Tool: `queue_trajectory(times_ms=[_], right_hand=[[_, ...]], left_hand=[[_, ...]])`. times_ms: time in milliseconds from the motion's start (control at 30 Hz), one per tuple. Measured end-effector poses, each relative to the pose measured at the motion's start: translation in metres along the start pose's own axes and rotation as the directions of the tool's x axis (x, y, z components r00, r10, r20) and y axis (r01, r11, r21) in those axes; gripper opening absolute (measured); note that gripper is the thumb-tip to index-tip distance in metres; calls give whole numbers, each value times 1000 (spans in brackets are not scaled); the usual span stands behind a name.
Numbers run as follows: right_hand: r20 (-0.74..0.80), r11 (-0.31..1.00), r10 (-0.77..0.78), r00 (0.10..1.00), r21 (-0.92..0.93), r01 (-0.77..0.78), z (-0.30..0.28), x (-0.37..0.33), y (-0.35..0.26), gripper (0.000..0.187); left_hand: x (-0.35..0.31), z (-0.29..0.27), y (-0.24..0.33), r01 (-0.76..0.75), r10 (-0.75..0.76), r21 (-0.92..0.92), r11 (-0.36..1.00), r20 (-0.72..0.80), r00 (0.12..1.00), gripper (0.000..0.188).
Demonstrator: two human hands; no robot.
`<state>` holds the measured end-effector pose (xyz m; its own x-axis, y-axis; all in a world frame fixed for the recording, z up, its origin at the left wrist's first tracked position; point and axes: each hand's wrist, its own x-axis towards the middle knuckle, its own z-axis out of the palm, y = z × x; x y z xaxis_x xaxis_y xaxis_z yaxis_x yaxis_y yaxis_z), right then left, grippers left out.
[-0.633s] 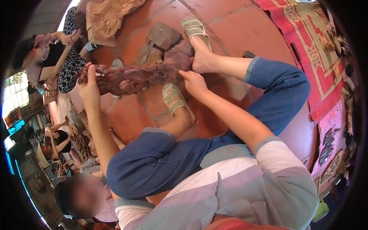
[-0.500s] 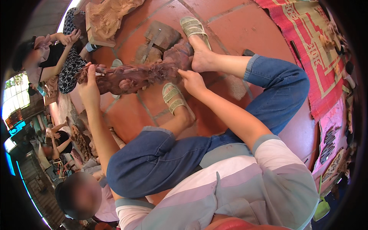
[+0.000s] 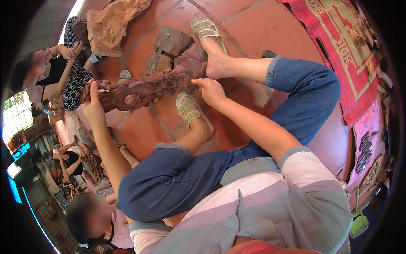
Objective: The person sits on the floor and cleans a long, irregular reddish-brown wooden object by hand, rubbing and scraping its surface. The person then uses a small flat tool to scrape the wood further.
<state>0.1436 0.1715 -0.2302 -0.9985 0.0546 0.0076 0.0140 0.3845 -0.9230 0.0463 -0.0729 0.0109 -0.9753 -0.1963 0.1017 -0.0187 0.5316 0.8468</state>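
A long reddish-brown wood carving with knobbly relief lies slanted across the space before me. Its thicker right end rests by my bare ankle, near a brown wooden block with a thin metal strip lying over it. My left hand is closed round the carving's left end, thumb on top. Curled fingers of my right hand touch the carving's surface close to its right end. Whether a small thing sits between those fingertips is too small to tell. My feet, in light strapped sandals, flank the carving's right end.
Another pale carved wood piece stands at the upper left, beside a seated person. A second person sits close at my lower left. A red patterned mat and a pink sheet with several dark tools lie right.
The whole view has shifted slightly, and the carving appears a little further left. Both hands keep their places on it. The person at my lower left has turned their head.
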Motion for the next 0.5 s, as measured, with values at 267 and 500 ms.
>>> queue_trajectory(times_ms=[267,500], right_hand=[[-50,978,105,993,185,-94,2,3,-12,24],[450,999,31,893,19,-44,-33,-12,-7,21]], left_hand=[[-2,-4,0,19,-18,82,996,-17,1000,33],[-2,-7,-5,-6,8,64,998,-38,999,34]])
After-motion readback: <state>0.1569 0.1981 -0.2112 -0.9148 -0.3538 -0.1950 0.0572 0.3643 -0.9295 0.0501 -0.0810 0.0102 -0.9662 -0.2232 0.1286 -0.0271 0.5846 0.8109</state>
